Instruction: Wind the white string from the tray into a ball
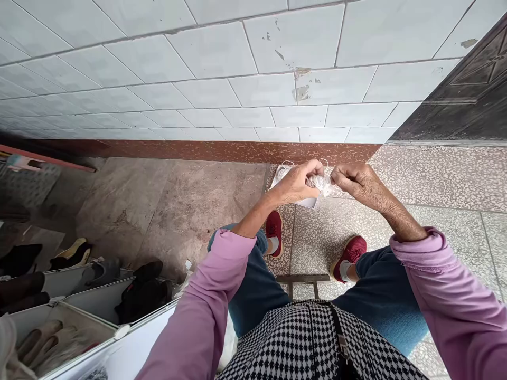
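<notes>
A bundle of thin white string [318,182] is gripped by my left hand [296,182], fingers curled round its upper side and thumb below. My right hand [354,182] is closed in a pinch at the bundle's right edge, on what looks like a strand of the string; its fingertips partly hide what they hold. Loose loops of string stick up above both hands. Beneath my left hand a shallow white box [308,203] rests on the floor, with more white string at its left end. My left hand and the bundle cover much of the box.
White wall tiles [263,89] rise ahead above a reddish-brown skirting [190,151]. A dark door [467,105] is at the right. Boxes holding shoes [43,340] stand at lower left. My red shoes [274,232] are on the speckled floor [435,221], either side of a stool's bar [303,278].
</notes>
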The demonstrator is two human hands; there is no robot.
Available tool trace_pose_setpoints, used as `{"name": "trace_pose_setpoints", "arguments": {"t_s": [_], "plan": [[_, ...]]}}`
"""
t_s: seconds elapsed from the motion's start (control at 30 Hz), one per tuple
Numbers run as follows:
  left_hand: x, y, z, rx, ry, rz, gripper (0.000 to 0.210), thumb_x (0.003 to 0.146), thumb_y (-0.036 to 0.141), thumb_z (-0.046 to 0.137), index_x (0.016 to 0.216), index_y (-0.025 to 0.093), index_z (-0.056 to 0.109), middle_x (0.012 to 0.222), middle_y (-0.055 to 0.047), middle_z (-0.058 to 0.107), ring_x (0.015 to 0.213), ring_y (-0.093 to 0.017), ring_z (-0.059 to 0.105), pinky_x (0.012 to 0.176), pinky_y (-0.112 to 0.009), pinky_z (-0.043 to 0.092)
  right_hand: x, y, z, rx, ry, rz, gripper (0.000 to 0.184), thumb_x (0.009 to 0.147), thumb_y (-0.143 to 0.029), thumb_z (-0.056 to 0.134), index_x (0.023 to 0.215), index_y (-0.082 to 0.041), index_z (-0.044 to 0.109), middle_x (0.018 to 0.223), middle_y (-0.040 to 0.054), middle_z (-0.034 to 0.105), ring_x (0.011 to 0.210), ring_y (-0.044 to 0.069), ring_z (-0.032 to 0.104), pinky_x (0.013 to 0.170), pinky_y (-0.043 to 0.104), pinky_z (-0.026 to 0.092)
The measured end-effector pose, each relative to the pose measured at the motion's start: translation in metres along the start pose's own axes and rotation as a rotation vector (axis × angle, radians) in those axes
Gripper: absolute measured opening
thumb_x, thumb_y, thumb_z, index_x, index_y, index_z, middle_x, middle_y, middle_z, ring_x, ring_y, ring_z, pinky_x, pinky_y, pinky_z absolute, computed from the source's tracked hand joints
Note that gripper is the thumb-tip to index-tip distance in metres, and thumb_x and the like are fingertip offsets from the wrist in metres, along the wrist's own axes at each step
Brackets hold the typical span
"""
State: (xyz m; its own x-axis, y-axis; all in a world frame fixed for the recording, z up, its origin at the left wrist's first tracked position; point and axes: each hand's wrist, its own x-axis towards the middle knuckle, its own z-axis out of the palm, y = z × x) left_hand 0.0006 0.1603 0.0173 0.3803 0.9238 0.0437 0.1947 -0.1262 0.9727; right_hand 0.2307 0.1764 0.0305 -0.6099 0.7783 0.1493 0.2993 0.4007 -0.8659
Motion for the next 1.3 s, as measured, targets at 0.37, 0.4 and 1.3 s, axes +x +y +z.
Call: {"name": "trace_pose_setpoints", "arguments": {"t_s": [0.37,0.4,1.3], "plan": [[-0.010,0.010,-0.024,-0.771,0.087,-0.034,0.066,0.060,0.038,0.093,0.120,0.022,0.073,0.107,-0.007,0.073,0.101,-0.026,0.072,0.082,-0.037,0.061,0.007,0.022,-0.008,0.180,-0.036,0.104,0.044,0.107,-0.055,0.059,0.078,-0.023,0.059,0.064,-0.0029,0.047,0.061,0.013,0.041,0.060,0.030,0.033],[-0.010,0.009,-0.027,-0.776,0.137,-0.025,0.067,0.061,0.041,0.092,0.123,0.023,0.073,0.110,-0.008,0.073,0.106,-0.028,0.072,0.084,-0.038,0.062,0.007,0.027,-0.011,0.173,-0.033,0.123,0.044,0.107,-0.055,0.059,0.077,-0.023,0.059,0.064,-0.0026,0.047,0.061,0.013,0.040,0.060,0.030,0.033],[-0.068,-0.027,-0.200,-0.739,1.297,-0.065,0.020,0.089,0.019,0.076,0.080,0.027,0.060,0.074,0.003,0.072,0.072,-0.012,0.072,0.064,-0.018,0.062,-0.137,0.152,-0.138,0.034,0.448,0.817,0.035,0.089,-0.048,0.079,0.067,-0.024,0.065,0.063,0.0011,0.039,0.056,0.016,0.034,0.055,0.039,0.030]]}}
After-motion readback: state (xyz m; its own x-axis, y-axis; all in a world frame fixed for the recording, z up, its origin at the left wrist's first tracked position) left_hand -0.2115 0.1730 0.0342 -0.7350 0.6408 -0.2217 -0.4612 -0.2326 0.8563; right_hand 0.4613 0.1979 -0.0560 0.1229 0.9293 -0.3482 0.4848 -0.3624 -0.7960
